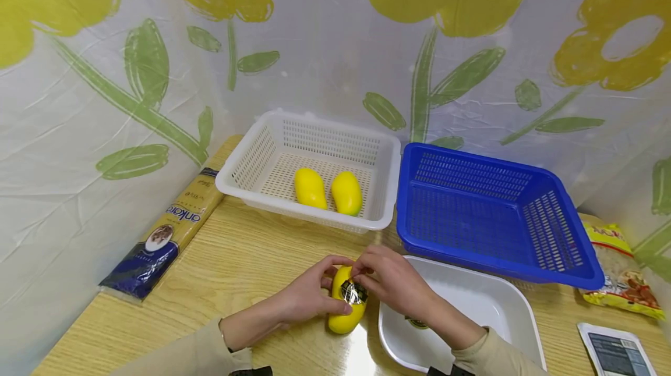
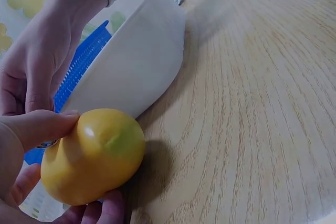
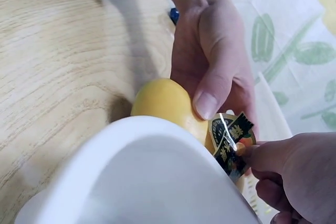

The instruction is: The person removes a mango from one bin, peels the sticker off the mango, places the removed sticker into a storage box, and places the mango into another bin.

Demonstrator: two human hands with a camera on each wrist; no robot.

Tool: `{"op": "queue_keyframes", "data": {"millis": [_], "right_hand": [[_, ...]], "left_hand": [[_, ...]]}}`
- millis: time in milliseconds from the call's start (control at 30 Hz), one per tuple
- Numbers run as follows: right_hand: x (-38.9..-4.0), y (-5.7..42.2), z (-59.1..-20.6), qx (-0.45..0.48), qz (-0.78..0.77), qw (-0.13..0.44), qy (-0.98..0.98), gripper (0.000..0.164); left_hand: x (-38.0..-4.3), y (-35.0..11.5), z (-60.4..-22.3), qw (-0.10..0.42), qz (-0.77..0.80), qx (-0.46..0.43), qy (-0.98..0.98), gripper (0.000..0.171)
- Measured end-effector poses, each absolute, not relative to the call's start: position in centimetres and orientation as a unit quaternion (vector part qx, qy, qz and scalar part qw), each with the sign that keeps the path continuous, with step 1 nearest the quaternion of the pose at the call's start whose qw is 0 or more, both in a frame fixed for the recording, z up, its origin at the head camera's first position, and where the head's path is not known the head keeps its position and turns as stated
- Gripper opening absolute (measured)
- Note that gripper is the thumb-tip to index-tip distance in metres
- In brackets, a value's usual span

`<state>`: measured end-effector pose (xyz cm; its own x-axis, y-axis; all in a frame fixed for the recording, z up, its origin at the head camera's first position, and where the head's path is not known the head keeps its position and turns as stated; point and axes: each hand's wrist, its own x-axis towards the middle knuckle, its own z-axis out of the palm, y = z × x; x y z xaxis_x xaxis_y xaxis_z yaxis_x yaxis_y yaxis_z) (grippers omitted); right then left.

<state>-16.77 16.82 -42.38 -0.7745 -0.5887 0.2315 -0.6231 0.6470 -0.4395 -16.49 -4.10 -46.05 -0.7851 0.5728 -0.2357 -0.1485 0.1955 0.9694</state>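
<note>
A yellow mango [image 1: 343,322] lies on the table toward the front. My left hand [image 1: 309,297] grips it from the left, thumb on the near part and fingers round the far side. A black-and-gold sticker [image 3: 233,142] is on the mango's skin, and my right hand [image 1: 390,280] pinches its edge between thumb and fingertip. The left wrist view shows the mango's greenish end [image 2: 118,137] turned to the camera. Under my right forearm, a white tray [image 1: 487,312] holds another dark round sticker [image 1: 417,323], partly covered by the arm.
Behind stands a white basket [image 1: 299,210] with two yellow mangoes [image 1: 310,188]. To its right, a blue basket [image 1: 461,213] overlaps the tray's far rim. A pasta packet [image 1: 168,233] lies at left; a yellow food bag [image 1: 621,271] and a flat pouch [image 1: 615,350] lie at right.
</note>
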Motion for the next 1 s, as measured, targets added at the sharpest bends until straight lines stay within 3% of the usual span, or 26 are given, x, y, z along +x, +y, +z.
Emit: {"op": "queue_keyframes", "data": {"millis": [400, 633, 833, 1000], "right_hand": [[-15.4, 17.3, -41.5, 0.377, 0.191, 0.086, -0.902, 0.011], [-15.4, 17.6, -38.2, 0.361, 0.261, 0.143, -0.884, 0.015], [-14.8, 18.7, -36.3, 0.292, 0.297, 0.078, -0.906, 0.014], [-14.4, 20.0, -36.5, 0.262, 0.304, 0.060, -0.914, 0.016]], "left_hand": [[-16.3, -3.8, -46.1, 0.282, 0.616, 0.148, 0.721, 0.073], [-16.3, -4.2, -46.0, 0.283, 0.596, 0.132, 0.740, 0.073], [-16.2, -4.3, -46.0, 0.272, 0.600, 0.145, 0.738, 0.071], [-16.0, -4.1, -46.1, 0.267, 0.605, 0.148, 0.735, 0.072]]}}
